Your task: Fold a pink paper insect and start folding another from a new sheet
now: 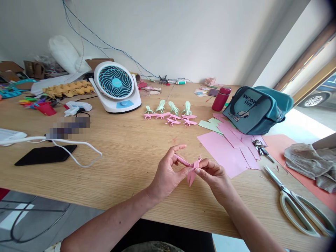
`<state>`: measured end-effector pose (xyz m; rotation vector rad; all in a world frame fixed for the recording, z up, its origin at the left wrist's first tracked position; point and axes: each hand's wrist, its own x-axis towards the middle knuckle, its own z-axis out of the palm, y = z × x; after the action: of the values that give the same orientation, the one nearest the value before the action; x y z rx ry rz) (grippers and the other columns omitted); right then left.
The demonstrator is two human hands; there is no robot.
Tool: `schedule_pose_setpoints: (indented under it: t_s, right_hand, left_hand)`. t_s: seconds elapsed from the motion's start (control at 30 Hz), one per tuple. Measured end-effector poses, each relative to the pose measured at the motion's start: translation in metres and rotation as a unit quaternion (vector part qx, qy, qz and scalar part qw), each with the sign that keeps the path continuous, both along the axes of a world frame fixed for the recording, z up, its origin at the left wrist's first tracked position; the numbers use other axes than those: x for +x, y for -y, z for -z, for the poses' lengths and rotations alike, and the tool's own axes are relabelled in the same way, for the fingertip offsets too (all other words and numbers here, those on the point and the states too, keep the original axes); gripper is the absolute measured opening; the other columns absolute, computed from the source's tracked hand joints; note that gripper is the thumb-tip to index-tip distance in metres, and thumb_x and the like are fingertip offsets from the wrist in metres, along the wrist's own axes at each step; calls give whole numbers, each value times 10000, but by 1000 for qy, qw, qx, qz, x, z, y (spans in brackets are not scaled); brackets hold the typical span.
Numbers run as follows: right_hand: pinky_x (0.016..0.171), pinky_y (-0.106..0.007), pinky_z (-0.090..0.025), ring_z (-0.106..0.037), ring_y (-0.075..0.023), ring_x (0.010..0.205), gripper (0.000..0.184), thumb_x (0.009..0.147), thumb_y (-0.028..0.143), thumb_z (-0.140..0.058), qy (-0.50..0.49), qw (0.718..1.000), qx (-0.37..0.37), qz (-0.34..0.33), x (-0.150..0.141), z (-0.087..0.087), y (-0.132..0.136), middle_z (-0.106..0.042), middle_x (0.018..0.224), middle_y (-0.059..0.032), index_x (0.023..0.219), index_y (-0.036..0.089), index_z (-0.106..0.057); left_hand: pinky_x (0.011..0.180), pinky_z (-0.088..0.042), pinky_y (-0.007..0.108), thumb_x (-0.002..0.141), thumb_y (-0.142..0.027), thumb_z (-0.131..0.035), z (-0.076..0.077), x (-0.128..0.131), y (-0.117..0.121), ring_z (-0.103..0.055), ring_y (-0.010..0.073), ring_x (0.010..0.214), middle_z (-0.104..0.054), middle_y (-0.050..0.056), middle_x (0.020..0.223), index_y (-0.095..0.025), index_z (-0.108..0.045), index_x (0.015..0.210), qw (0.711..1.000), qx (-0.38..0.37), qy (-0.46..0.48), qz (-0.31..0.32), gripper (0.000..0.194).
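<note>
A pink folded paper figure (193, 171) with several narrow points is held above the front of the wooden table (126, 175). My left hand (168, 173) pinches it from the left between thumb and fingers, its index finger stretched out above. From the right, the thumb and fingertips of my right hand (214, 176) close on the same figure. Some of its folds are hidden behind my fingers. Farther back stand finished-looking pink paper insects (173, 121) in rows, with green paper insects (173, 107) behind them.
Pink paper sheets (225, 150) and green strips (211, 126) lie right of my hands. Large scissors (291, 199), keys (259, 147) and a grey cloth (301, 161) are farther right. Behind are a teal bag (257, 108), a red bottle (222, 99) and a fan (117, 87). A black phone (46, 155) lies left.
</note>
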<state>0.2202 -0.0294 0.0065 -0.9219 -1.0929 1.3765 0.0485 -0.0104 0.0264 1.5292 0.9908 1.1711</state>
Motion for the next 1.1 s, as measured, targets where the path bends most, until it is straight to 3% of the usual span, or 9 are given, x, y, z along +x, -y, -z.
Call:
schedule_pose_setpoints:
  t_s: [0.47,0.7,0.97,1.1]
  right_hand:
    - [684,-240,-467,-560,-115,714,218,709,339,-872,-31,998,-51,-10,1,5,0,-638,742,12,776,225,-698]
    - [675,-258,-486,-557,-123,710,172,751,311,-840,-18,1000,1,-13,0,5,1,-626,737,8,732,228,-691]
    - [612,-233,-480,-551,-119,673,174,748,306,-840,14,998,50,43,-5,2,1,-607,711,13,718,233,-685]
    - [613,-258,-485,-545,-134,664,226,695,338,-876,6,999,-5,35,-7,-1,1,-613,721,10,826,252,-712]
  left_hand:
    - [780,-466,289,737,-320,-819,-1,2,0,-644,170,799,-664,21,869,-190,-607,1028,1000,-13,19,-21,383]
    - [759,-444,264,768,-279,-791,-2,-1,-2,-601,138,725,-674,2,735,-172,-644,740,999,10,31,23,184]
    - [781,-475,280,792,-321,-782,-5,-3,-1,-665,177,794,-735,41,821,-166,-745,820,998,-10,2,54,162]
    - [754,-492,274,844,-333,-730,-4,-3,-3,-668,174,775,-724,51,807,-169,-762,797,998,1,14,59,174]
